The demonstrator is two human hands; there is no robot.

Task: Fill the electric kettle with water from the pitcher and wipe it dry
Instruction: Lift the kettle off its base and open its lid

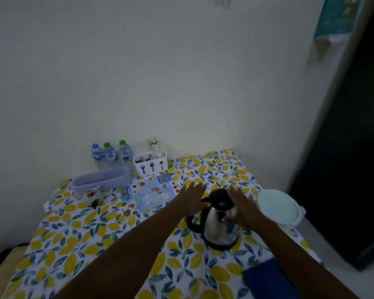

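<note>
Kettle (219, 225): one unit, upright on the worktop (108, 240), long axis vertical, handle facing left. Steel body, black lid, black base. Left hand (192, 199) rests open at the lid's left edge; right hand (242, 209) lies open-fingered against the right side. One lidded pitcher (277, 207) stands just right. Three bottles (110, 155) stand at the wall.

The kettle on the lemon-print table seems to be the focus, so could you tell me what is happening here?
A person has both hands on the steel electric kettle, which stands upright with its black lid on. The left hand rests near the handle top, fingers spread; the right hand touches the body. A lidded white container sits to the right, and a folded blue cloth lies nearer. No pouring is under way.
</note>
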